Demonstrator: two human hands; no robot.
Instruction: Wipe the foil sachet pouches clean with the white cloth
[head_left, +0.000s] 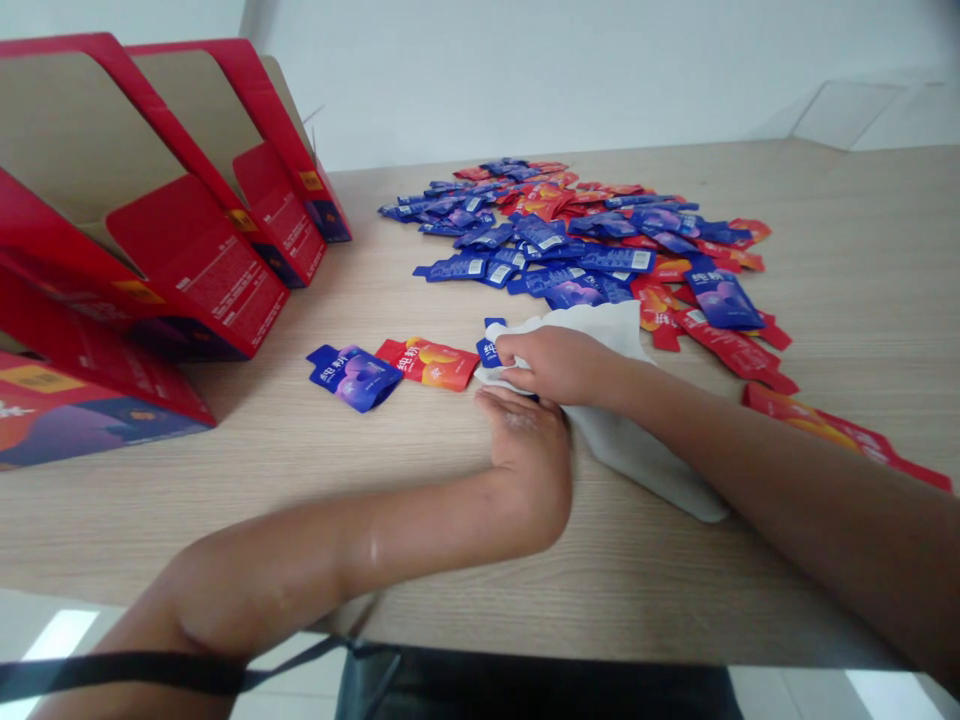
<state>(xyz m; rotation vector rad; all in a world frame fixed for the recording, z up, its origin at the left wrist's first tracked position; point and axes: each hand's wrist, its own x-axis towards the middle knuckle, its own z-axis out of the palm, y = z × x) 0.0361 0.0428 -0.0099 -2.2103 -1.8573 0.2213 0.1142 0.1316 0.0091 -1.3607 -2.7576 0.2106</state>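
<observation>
My right hand (559, 365) is closed on a white cloth (607, 325), its fingers bunched over a blue spouted pouch (489, 352). Only the pouch's left end and a sliver lower down show past the cloth and fingers. Bent sharply at the wrist, my left hand (529, 430) sits just below, thumb and fingers at the pouch's near edge, seemingly gripping it; its fingertips are partly hidden. Left of the hands, a red pouch (431, 364) and another blue pouch (355, 378) lie flat in a row, edges touching.
A heap of blue and red pouches (544, 232) spreads over the far middle of the wooden table (300, 560). More red pouches (847, 435) trail down the right. Several open red cartons (210, 270) stand at left. A clear plastic piece (847, 115) is at the back right.
</observation>
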